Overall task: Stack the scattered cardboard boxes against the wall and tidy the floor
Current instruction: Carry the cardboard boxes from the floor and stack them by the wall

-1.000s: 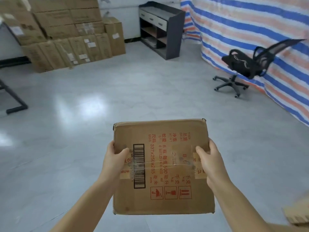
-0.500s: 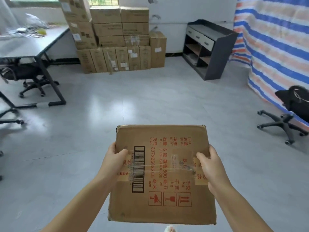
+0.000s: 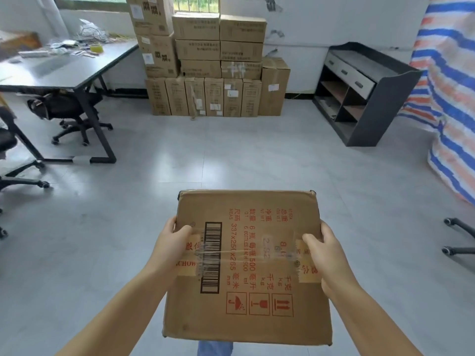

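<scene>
A person is holding a box [image 3: 246, 265] out in front of the body, above the grey floor [image 3: 231, 160]. The left hand [image 3: 171, 246] is gripping its left edge, thumb lying across the top face beside the barcode, and the right hand [image 3: 325, 253] is gripping the right edge the same way, thumb pressing on a strip of tape. The remaining fingers are curling under the sides, out of sight. The box is sitting roughly level, its top face showing red print and handling symbols (the print is running sideways to the viewer).

Well ahead, a stack [image 3: 213, 65] of boxes is standing against the white wall [image 3: 334, 19]. A desk [image 3: 66, 68] with clutter on it is standing to the left, a chair [image 3: 66, 111] tucked beneath it. A dark cabinet [image 3: 365, 93] is standing to the right of the stack, with a striped tarp [image 3: 452, 86] hanging beyond it.
</scene>
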Demonstrator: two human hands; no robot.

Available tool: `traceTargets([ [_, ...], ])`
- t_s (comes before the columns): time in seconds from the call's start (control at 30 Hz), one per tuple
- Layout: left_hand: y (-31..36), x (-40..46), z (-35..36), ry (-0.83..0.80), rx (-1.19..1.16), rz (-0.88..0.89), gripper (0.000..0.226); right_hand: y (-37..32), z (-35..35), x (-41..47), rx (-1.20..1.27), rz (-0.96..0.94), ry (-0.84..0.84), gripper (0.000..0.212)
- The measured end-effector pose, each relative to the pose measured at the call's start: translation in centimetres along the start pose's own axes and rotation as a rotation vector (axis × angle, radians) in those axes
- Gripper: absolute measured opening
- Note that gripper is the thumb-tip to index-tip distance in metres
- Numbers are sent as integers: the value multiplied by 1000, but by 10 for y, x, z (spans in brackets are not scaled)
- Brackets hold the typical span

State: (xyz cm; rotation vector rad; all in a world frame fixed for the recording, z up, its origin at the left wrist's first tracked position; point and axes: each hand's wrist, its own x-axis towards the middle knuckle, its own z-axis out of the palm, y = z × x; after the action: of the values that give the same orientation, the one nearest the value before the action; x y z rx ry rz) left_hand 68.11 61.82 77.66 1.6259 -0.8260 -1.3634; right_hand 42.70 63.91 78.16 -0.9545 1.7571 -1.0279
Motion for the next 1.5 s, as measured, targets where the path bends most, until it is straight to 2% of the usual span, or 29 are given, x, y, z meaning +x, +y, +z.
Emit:
traceTargets([
  [0.27,92,162,11,-44,3,67,24,-82,60,147,19,-15,0,32],
  [0.47,144,266,7,-53,-5,51,27,-140,106,239,12,-37,-7,32],
  [0.87,232,501,19,87,-2,14,19,-224,213,490,-54,-26,-173,32],
  [1.03,287,597,18,174,-45,14,24,-284,265,603,-90,-37,-267,34],
  [1.27,344,730,-15,284,-70,3,21,-358,365,723,-119,-90,-352,36],
  [1.5,416,881,-81,264,-23,17,23,-415,495,823,-85,-61,-312,37],
])
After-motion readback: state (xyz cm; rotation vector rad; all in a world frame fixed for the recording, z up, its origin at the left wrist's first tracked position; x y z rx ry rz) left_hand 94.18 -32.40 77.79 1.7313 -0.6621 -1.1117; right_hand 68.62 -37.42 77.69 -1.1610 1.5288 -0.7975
